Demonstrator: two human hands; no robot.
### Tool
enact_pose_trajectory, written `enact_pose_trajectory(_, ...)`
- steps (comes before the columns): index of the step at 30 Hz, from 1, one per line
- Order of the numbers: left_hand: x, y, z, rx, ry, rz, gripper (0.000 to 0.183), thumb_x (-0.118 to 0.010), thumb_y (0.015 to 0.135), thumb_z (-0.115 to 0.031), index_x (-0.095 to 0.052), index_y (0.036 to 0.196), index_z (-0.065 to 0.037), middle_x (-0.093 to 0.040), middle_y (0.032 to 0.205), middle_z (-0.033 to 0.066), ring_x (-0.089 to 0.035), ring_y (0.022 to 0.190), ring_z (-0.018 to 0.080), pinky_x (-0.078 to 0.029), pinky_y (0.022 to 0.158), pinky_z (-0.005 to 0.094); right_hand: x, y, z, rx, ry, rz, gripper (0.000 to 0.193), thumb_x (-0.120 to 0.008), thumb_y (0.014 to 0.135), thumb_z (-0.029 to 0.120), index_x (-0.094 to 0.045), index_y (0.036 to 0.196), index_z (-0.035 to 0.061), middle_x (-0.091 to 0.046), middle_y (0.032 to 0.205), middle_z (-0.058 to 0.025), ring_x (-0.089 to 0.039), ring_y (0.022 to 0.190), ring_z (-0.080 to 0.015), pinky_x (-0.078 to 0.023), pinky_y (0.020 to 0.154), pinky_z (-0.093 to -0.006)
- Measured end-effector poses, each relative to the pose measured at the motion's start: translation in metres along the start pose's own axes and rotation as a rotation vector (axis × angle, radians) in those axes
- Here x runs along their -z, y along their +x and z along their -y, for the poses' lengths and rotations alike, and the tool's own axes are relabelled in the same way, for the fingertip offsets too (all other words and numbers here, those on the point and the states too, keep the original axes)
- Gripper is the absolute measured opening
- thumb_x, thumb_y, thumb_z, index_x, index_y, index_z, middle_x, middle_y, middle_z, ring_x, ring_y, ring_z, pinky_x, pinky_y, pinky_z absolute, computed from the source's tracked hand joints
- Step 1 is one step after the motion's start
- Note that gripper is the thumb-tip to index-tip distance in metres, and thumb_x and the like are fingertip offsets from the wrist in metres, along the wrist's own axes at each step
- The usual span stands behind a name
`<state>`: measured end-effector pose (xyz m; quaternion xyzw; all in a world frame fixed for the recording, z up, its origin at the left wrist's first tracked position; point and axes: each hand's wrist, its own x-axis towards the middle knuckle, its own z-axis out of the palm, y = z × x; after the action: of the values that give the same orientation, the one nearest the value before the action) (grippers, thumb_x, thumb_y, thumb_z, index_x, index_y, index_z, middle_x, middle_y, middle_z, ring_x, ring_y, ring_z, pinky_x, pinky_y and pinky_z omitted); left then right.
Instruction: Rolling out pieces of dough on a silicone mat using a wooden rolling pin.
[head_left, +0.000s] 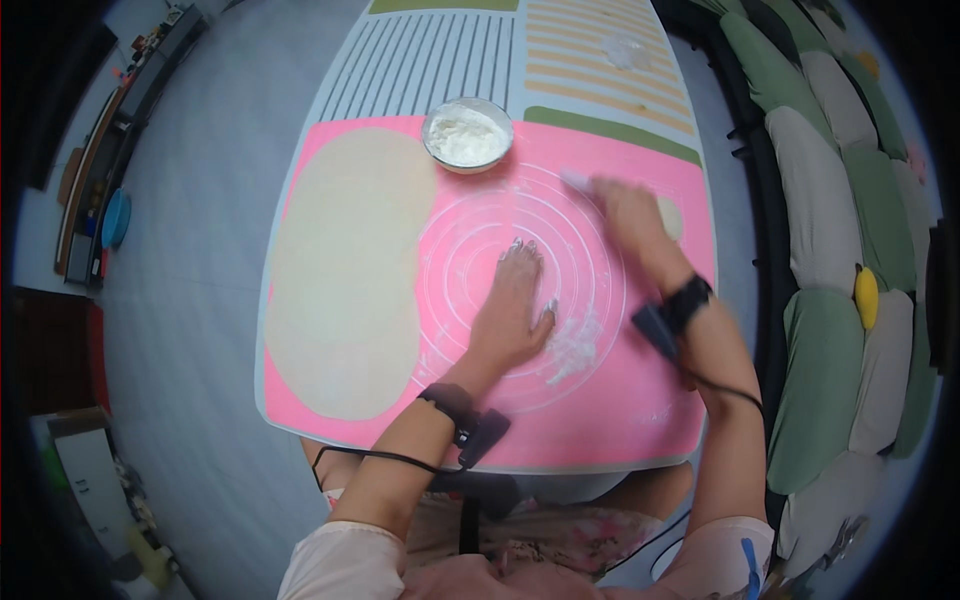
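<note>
My left hand lies on the pink silicone kneading mat, fingers stretched out and thumb apart, with nothing in it. Its place is over the printed circles, beside a smear of white flour. My right hand is closed and blurred by motion at the mat's right side. From its left side sticks out a pale, elongated thing, too smeared to name. Just right of that hand, a small piece of dough shows partly. A large, thin oval sheet of dough covers the mat's left part.
A glass bowl of flour stands at the mat's far edge. Beyond it, the striped table top carries a clear, crumpled-looking item. A sofa with green and beige cushions runs along the right. Cables hang from both wrist devices.
</note>
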<state>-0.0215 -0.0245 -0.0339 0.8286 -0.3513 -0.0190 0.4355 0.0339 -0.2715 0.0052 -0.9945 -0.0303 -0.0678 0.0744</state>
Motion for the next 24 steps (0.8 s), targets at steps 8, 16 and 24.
enact_pose_trajectory(8, -0.009, 0.003, -0.007, 0.027, -0.049, -0.064, 0.071, -0.06, 0.08, -0.013, -0.029, 0.14, 0.007, -0.027, 0.149, 0.0301, -0.02, 0.142, 0.0455, -0.017, 0.118, 0.0475, -0.001, 0.06, 0.001, -0.061, -0.038, -0.149, 0.032, -0.046, 0.087, 0.011, -0.069, 0.11, 0.0089, -0.068, 0.103, -0.0188, -0.066, 0.097, -0.0356, -0.052, 0.083, -0.0457)
enact_pose_trajectory(16, -0.003, -0.006, 0.004, 0.001, 0.017, -0.196, 0.058, -0.064, 0.076, -0.015, -0.041, 0.126, 0.006, -0.043, 0.127, 0.0279, -0.038, 0.122, 0.0453, -0.028, 0.109, 0.0503, -0.008, 0.022, 0.068, 0.325, 0.243, 0.029, 0.041, -0.053, 0.076, -0.001, -0.068, 0.112, 0.008, -0.068, 0.111, -0.015, -0.064, 0.104, -0.0335, -0.051, 0.091, -0.0409)
enact_pose_trajectory(24, -0.01, 0.0, -0.006, -0.109, -0.076, -0.236, 0.046, -0.063, 0.07, -0.009, -0.045, 0.11, 0.002, -0.048, 0.108, 0.0229, -0.045, 0.103, 0.0407, -0.037, 0.093, 0.0481, -0.03, 0.037, 0.081, 0.376, 0.225, -0.171, 0.031, -0.049, 0.084, 0.01, -0.071, 0.106, 0.0073, -0.069, 0.109, -0.0144, -0.065, 0.101, -0.0308, -0.052, 0.087, -0.041)
